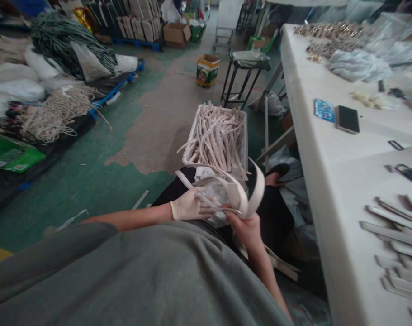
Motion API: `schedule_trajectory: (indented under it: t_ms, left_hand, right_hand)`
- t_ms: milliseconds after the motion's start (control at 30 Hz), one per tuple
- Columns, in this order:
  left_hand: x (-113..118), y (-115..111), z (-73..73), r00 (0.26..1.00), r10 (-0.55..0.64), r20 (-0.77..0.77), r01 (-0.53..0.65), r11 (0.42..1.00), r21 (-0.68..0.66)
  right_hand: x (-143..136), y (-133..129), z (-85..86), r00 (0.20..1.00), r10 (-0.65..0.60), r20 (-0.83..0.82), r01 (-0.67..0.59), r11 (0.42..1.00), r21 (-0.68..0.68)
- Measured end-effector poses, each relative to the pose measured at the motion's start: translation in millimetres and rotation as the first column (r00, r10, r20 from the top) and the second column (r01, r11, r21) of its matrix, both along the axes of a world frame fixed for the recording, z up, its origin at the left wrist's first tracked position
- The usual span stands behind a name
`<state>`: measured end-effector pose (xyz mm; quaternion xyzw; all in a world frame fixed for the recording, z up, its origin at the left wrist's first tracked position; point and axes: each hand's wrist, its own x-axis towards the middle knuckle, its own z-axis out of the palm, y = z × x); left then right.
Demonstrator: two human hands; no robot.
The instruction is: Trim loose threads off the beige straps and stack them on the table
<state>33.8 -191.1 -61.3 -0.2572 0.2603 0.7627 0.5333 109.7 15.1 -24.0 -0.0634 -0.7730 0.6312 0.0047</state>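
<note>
My left hand (191,206), in a pale thin glove, is closed around a light strap over my lap. Bare and pinched shut, my right hand (247,227) grips the beige straps (257,192), which curl up in loops above it. The two hands nearly meet, with a strap running between them. Behind the straps, a clear plastic bag (216,192) lies on my lap. More strap ends (283,265) hang down past my right forearm. Just beyond my knees, a white plastic crate (245,131) is heaped with loose beige strips (219,136).
To my right runs a long white table (314,181) bearing a phone (347,119), several finished strips (392,233) and metal hardware (334,36). A black-legged stool (241,86) and a printed carton (207,71) stand ahead. Cord bundles (58,115) lie on the left.
</note>
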Motion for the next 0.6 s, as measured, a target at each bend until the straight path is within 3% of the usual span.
schedule_trajectory:
  t_ms: [67, 167, 233, 300, 367, 467, 533, 600]
  left_hand:
    - [-25.5, -14.4, -8.6, 0.963, 0.269, 0.035, -0.261, 0.954, -0.145]
    - [-73.4, -42.0, -14.3, 0.775, 0.629, -0.064, -0.616, 0.728, -0.302]
    - [-100.4, -56.5, -9.7, 0.680, 0.718, -0.145, -0.722, 0.623, -0.300]
    - [-115.4, -60.8, -0.5, 0.638, 0.735, -0.229, -0.769, 0.594, -0.238]
    - [-115.8, -53.2, 8.5, 0.674, 0.649, -0.352, -0.726, 0.669, -0.157]
    - [-93.3, -28.2, 14.8, 0.753, 0.314, -0.578, -0.450, 0.887, -0.105]
    - [-70.9, -11.5, 13.9, 0.724, 0.083, -0.685, -0.235, 0.963, -0.131]
    - [-49.7, 0.9, 11.3, 0.656, -0.107, -0.747, -0.033, 0.985, -0.170]
  right_hand:
    - [15.9, 16.5, 12.9, 0.999, -0.038, 0.034, 0.040, 0.998, -0.051]
    - [43.3, 41.0, 26.1, 0.999, -0.049, 0.017, 0.051, 0.988, -0.144]
    - [57.5, 51.0, 27.4, 0.997, -0.067, 0.031, 0.072, 0.974, -0.215]
    - [63.6, 53.6, 23.2, 0.989, -0.129, 0.072, 0.144, 0.944, -0.297]
    - [58.7, 49.9, 17.0, 0.978, -0.182, 0.104, 0.208, 0.898, -0.388]
    - [32.7, 39.6, 12.9, 0.963, -0.245, 0.110, 0.267, 0.825, -0.499]
    - [9.3, 34.5, 15.4, 0.961, -0.255, 0.107, 0.271, 0.789, -0.552]
    - [-12.2, 32.3, 19.6, 0.965, -0.237, 0.111, 0.257, 0.781, -0.568]
